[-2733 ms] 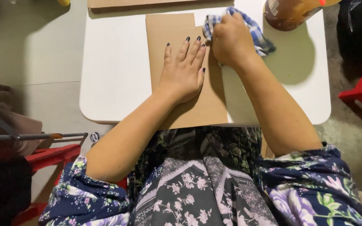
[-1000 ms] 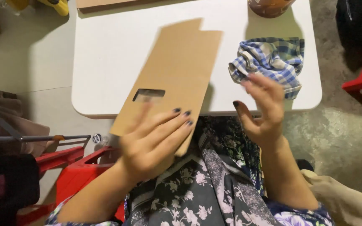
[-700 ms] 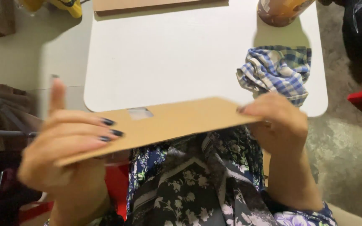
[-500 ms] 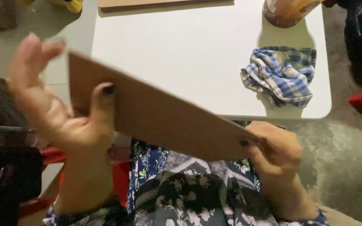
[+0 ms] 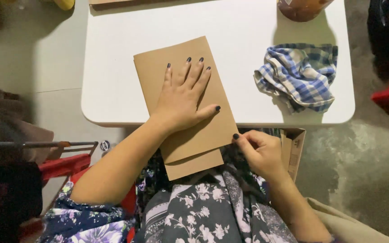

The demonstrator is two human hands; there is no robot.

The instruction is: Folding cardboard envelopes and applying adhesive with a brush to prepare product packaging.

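While the left hand (image 5: 183,101) lies flat, palm down, fingers spread wide, it presses the brown card folder (image 5: 185,105) onto the worktop (image 5: 113,67); nothing gripped, just weight on top.

Item 1, left hand: fully open, dark-painted nails, thumb out toward the right edge of the card. Forearm runs down-left to a floral sleeve.

Item 2, right hand (image 5: 260,153): loosely curled, thumb and forefinger tip touching or pinching the folder's lower right corner, approx. at the worktop edge. Whether it actually grips the corner or only rests against it, can't tell.

Item 3, brown card folder: looks like two layers, upper sheet over a lower one that sticks out at the near end. Far part lies on the worktop, near part overhangs the edge above the lap. Set at a slight tilt, top leaning left.

Step in hand, as judged: holding down and squaring up the card, w/ the layers not quite aligned. Next move would likely need the right hand to nudge or crease at the corner while the left keeps pressure.

Item 4, blue-white check cloth (image 5: 300,74): crumpled, on the worktop, right of the folder, well apart from both hands.

Item 5, round brown vessel (image 5: 302,6): far right corner, cut off by the frame.

Item 6, small cardboard box (image 5: 293,146): below the worktop edge, just beside the right hand.

Item 7, red stool frame (image 5: 64,164): floor, left.
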